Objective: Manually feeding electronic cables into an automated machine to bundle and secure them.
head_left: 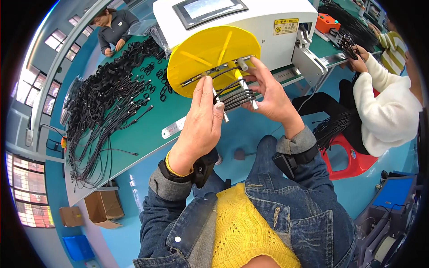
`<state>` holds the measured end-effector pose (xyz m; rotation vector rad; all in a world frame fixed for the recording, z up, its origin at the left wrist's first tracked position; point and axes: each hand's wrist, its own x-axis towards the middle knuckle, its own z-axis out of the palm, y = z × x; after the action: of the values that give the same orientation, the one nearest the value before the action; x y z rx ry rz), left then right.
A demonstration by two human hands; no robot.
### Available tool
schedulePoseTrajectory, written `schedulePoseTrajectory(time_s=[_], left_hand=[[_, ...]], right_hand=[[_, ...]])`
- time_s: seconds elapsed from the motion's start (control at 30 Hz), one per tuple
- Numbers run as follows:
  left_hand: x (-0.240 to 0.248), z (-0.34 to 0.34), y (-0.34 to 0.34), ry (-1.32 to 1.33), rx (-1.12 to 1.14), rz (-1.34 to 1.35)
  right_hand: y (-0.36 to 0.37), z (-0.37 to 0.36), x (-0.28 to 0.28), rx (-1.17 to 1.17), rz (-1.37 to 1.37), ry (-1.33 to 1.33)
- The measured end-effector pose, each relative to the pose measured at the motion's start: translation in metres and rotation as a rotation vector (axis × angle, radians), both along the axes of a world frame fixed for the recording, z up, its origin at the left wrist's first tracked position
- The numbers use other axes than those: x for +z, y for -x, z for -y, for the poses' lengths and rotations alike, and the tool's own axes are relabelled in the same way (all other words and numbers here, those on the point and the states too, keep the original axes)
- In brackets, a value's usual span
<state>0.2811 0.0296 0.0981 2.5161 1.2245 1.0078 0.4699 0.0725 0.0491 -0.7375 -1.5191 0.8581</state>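
Observation:
A coil of black cable (239, 99) is wound around two metal posts that stick out from a round yellow disc (187, 51) on a white machine. My left hand (199, 120) is at the coil's left side, fingers straight and pressed together, its thumb against the cable. On the other side, my right hand (271, 96) has its fingers curved around the coil, with the forefinger reaching up toward the disc's slotted metal bar (219, 70). The fingers partly hide both ends of the coil.
The white machine (272, 40) with a screen (210, 8) stands on a green table (129, 129). Black cables (107, 98) lie heaped at left, beside a steel ruler (173, 128). Co-workers sit far left and right. A red stool (357, 163) and cardboard box (103, 207) are on the floor.

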Motion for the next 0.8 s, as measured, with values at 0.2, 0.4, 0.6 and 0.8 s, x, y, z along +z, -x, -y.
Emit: schedulePoseTrajectory(time_s=[0.2,0.4,0.6,0.8], left_hand=[[0.010,0.004,-0.003,0.091,-0.027,0.071],[-0.001,0.002,-0.008,-0.045,0.004,0.045],[0.010,0.008,-0.015,-0.280,0.035,-0.133],[0.016,0.001,-0.010,-0.188,0.016,-0.207]], right_hand=[[-0.002,0.005,0.003,0.099,0.032,0.000],[0.018,0.027,-0.004,-0.086,0.124,-0.156],[0.023,0.025,-0.008,-0.328,0.218,-0.340],[0.027,0.029,-0.006,-0.426,0.252,-0.384]])
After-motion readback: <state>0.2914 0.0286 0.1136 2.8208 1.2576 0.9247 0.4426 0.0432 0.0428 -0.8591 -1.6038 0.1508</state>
